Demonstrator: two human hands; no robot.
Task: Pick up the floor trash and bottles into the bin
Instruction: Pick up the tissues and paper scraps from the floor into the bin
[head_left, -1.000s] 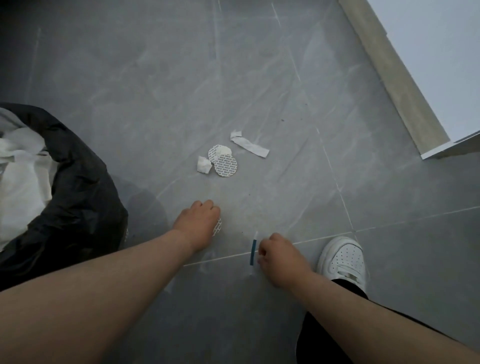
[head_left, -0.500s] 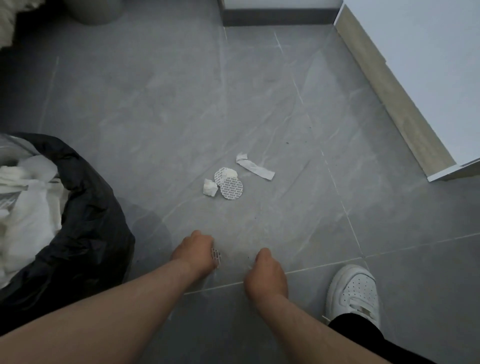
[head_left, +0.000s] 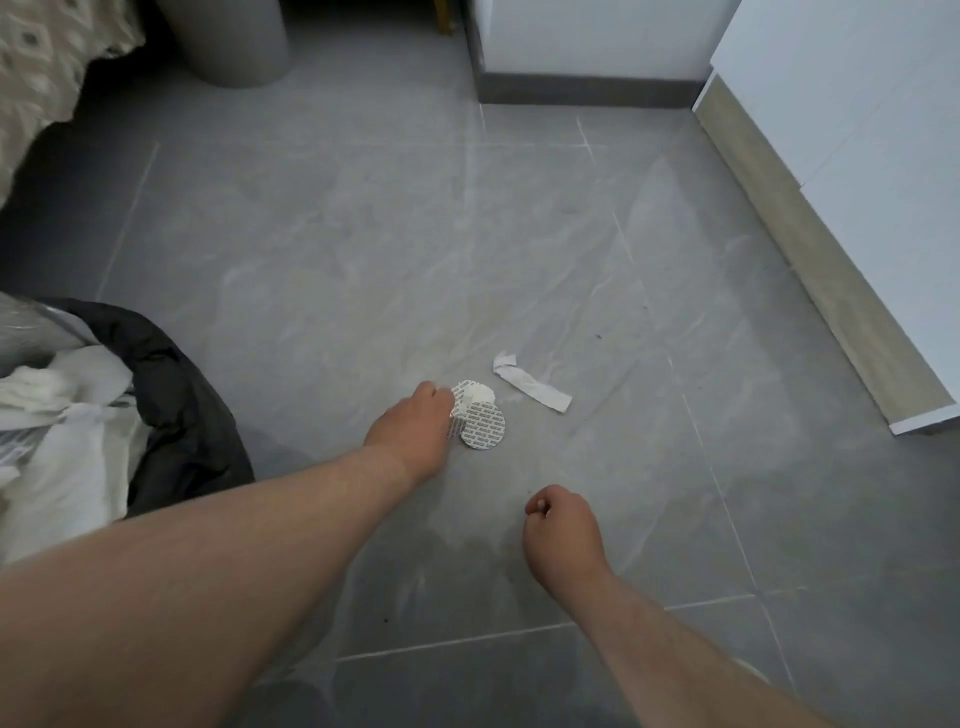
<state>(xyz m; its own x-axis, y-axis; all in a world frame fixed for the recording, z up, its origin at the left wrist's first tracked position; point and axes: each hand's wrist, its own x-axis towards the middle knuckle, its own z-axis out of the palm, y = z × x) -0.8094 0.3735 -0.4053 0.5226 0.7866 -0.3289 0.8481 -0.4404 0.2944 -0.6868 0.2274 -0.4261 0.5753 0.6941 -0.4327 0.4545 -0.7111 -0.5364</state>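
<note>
Up to the round seals (head_left: 484, 427) the left hand (head_left: 415, 428) was moved, a scrap (head_left: 453, 427) pinched in it; the right hand (head_left: 563, 530) is curled, its hold cannot be told.

Grey tiled floor (head_left: 415, 249), white cabinets (head_left: 857, 130)

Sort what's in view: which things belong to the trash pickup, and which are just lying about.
Job: left hand, pinching a small seal; round printed seal; crumpled scrap; paper strip; black-lined bin; right hand.

Just there: grey cylinder; patterned bedding; white cabinet.
</note>
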